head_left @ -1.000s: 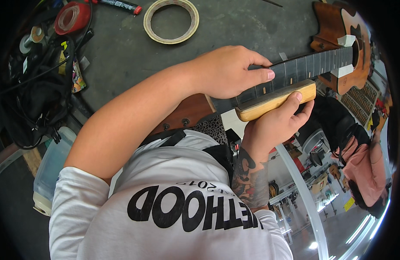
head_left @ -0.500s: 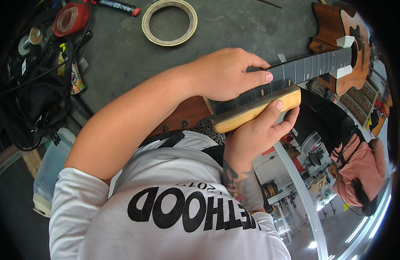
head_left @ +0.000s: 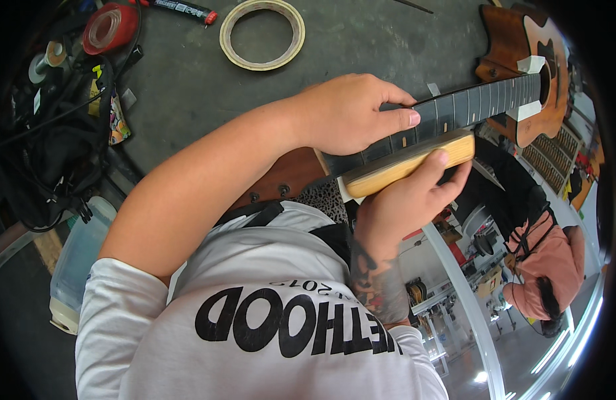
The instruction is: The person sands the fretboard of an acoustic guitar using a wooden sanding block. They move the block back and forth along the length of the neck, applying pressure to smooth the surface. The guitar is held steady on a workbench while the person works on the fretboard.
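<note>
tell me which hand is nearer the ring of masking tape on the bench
The left. The left hand rests on the guitar neck just below the tape ring, apart from it. The right hand grips the wooden block at the neck's near edge, farther away.

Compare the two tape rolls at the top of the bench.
The tan roll lies flat, its wide hole facing up; the red roll sits tilted among the clutter at the left. The tan roll is the wider, thinner ring; the red roll looks smaller across, with a thicker wall. The tan roll lies on bare bench; the red roll rests beside black cables. Both are round, and neither hand touches them.
</note>
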The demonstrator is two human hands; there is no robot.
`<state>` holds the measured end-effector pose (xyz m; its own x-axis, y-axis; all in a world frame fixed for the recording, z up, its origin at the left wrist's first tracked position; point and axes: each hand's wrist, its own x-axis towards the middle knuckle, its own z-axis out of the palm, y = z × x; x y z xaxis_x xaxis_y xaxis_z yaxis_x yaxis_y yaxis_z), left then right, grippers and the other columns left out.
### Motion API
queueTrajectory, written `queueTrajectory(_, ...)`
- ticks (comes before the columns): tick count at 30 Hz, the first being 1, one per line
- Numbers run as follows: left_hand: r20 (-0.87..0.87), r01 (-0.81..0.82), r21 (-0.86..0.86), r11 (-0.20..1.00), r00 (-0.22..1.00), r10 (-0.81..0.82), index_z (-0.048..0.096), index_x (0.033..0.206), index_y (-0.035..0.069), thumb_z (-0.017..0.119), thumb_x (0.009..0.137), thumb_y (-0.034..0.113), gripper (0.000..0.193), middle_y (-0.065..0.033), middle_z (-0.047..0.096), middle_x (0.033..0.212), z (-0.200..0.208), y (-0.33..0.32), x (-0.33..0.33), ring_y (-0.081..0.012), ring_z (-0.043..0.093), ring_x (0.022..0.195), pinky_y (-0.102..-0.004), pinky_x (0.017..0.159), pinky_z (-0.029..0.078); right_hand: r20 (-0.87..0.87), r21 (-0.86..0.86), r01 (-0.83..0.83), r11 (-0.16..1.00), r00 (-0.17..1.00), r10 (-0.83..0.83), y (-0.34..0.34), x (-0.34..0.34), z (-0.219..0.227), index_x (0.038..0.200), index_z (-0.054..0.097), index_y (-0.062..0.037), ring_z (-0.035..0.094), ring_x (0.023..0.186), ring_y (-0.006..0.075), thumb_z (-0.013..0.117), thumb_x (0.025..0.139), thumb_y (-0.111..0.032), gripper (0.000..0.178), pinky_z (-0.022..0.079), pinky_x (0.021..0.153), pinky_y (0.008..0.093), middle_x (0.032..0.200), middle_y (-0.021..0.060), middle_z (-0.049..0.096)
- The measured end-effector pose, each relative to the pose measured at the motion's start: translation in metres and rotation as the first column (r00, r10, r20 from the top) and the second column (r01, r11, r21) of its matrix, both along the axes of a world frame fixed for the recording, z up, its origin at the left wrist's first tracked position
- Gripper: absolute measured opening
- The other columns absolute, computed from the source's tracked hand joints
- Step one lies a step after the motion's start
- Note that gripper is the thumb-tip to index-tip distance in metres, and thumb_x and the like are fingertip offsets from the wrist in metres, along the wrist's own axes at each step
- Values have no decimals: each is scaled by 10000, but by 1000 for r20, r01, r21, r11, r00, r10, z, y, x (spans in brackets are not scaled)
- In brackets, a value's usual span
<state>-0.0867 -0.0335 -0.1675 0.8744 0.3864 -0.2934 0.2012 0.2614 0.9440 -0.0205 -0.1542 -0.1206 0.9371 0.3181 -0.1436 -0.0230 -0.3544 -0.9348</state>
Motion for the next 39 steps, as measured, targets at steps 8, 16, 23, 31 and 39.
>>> queueTrajectory(8, -107, 76, -24, 997, 991, -78, 648, 1347, 6, 613, 1029, 460, 555, -70, 724, 860, 7, 6, -2, -88, 618, 743, -274, 687, 492, 66, 116, 56, 992, 996, -64, 11, 76, -17, 1501, 303, -4, 651, 1045, 267, 511, 1086, -257, 529, 576, 864, 393, 1263, 213, 587)
queueTrajectory(16, -147, 59, 45, 997, 988, -52, 610, 1396, 36, 649, 1019, 409, 532, -95, 734, 1114, 13, 2, -1, -140, 658, 998, -301, 896, 521, 36, 198, 155, 968, 986, -166, -42, 154, -2, 1421, 412, -47, 669, 948, 253, 473, 1091, -239, 387, 613, 742, 434, 1109, 172, 626)
queueTrajectory(23, -160, 88, 591, 802, 987, 10, 317, 1604, 82, 885, 763, 196, 1021, -215, 537, 1458, 44, -25, -37, -356, 568, 1297, -426, 1087, 458, -175, 108, 177, 978, 972, -157, -95, 128, -17, 1489, 389, -77, 674, 948, 206, 497, 1087, -258, 454, 603, 709, 362, 1119, 152, 643)
queueTrajectory(31, -110, -2, 863, 505, 975, 192, 355, 1556, 0, 878, 762, 96, 956, -210, 583, 1413, 43, -54, -29, -343, 668, 1172, -406, 1005, 531, -408, 30, 161, 986, 903, -135, -126, 102, -30, 1554, 350, -130, 674, 846, 175, 482, 1083, -266, 508, 587, 661, 326, 1067, 149, 654)
queueTrajectory(39, -95, -64, 889, 454, 943, 320, 270, 1584, 18, 843, 805, 184, 981, -210, 708, 1198, 41, -51, 7, -353, 711, 1051, -399, 921, 561, -471, 50, 164, 985, 873, -122, -153, 106, -39, 1564, 320, -143, 665, 911, 191, 509, 1072, -222, 534, 599, 617, 339, 1104, 145, 633)
